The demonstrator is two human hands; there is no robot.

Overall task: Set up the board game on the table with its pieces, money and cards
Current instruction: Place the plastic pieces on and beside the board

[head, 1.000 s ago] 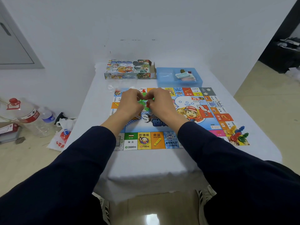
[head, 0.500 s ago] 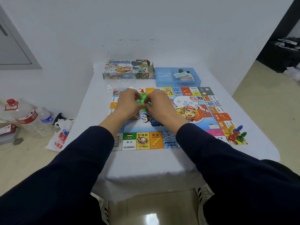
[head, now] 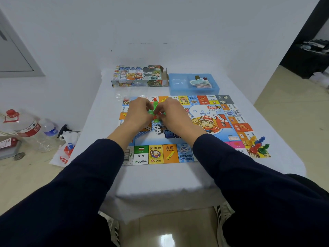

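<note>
Both hands, left (head: 140, 113) and right (head: 171, 114), pinch a cluster of small green and red pieces (head: 155, 111) above the board's (head: 178, 129) far-left part, apparently sorting houses. Next, I judge, they need setting down without scattering. The pawns (head: 256, 146) sit on the near-right corner; the money tray (head: 194, 82) and box (head: 139, 76) lie beyond, clear of the hands.

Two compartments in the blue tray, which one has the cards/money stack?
The right compartment of the blue tray: the stack of cards and money lies there. The left compartment shows only bare blue plastic, next to the game box.
</note>
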